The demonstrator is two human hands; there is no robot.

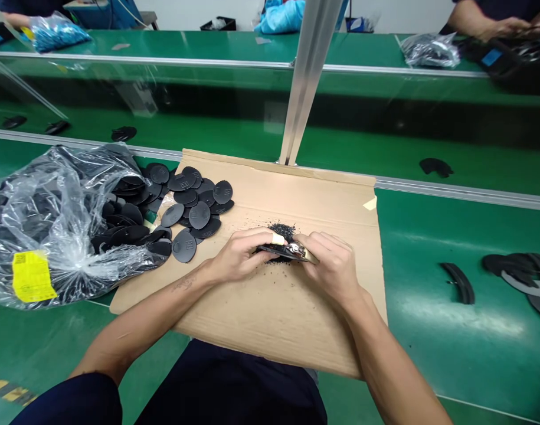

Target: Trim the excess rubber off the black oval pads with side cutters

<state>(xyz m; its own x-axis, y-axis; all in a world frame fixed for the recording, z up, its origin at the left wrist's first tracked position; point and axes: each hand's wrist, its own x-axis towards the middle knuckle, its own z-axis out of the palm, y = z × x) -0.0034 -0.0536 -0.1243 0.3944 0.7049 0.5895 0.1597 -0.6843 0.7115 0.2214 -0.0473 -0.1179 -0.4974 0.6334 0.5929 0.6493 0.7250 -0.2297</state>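
My left hand (pixel 241 257) pinches a black oval plastic piece (pixel 273 250) above the cardboard sheet (pixel 261 313), with pale tape around one finger. Closed around a small metal cutting tool, probably nippers (pixel 298 248), my right hand (pixel 334 262) meets the left at the piece's edge. The tool's jaws are at the rim; whether they grip it I cannot tell. Beneath both hands lies a heap of black plastic scraps (pixel 282 229). Loose black oval pieces (pixel 199 215) are piled left of my hands, beside a clear plastic bag (pixel 70 236) full of more.
A metal post (pixel 303 88) and a rail stand behind the cardboard. Curved black parts (pixel 460 283) and grey-black pieces (pixel 522 274) lie on the green table at right. Across the bench, another person's hands (pixel 504 26) are near a bag of parts (pixel 431 50).
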